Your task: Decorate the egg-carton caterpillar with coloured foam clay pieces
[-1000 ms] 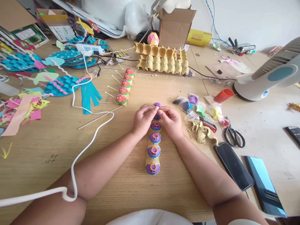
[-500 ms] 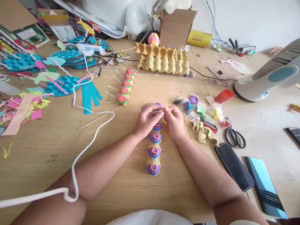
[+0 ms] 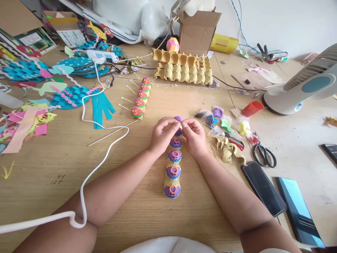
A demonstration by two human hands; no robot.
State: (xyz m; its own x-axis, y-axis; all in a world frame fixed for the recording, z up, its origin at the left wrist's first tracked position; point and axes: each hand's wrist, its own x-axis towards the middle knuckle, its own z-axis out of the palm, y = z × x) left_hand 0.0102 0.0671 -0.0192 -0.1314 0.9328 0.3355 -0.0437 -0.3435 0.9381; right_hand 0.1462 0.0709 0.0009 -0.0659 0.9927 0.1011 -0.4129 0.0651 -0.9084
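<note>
A row of egg-carton cups [image 3: 172,172] lies lengthwise in front of me, covered in purple and blue clay with small faces; the nearer cups carry orange rings. Over its far end, my left hand [image 3: 163,135] and my right hand [image 3: 194,135] meet, thumbs and forefingers pinched. Between the fingertips runs what looks like a thin strip of orange clay [image 3: 181,122], mostly hidden by the fingers. The hands partly cover the far cups. A second row of cups in red and green clay [image 3: 141,98] stands farther left, with pale-tipped sticks poking out.
Right of my hands lie bags of coloured clay [image 3: 226,123], a utility knife [image 3: 234,141], carton scraps [image 3: 225,149], scissors [image 3: 263,154] and phones [image 3: 263,188]. A fan [image 3: 302,84] stands beyond. A white cable [image 3: 105,149] crosses the left side. Egg cartons [image 3: 184,72] sit at the back.
Both hands have shifted slightly, their fingertips staying close together over the far cups. More of the farthest purple cup shows now. The row has hardly moved.
</note>
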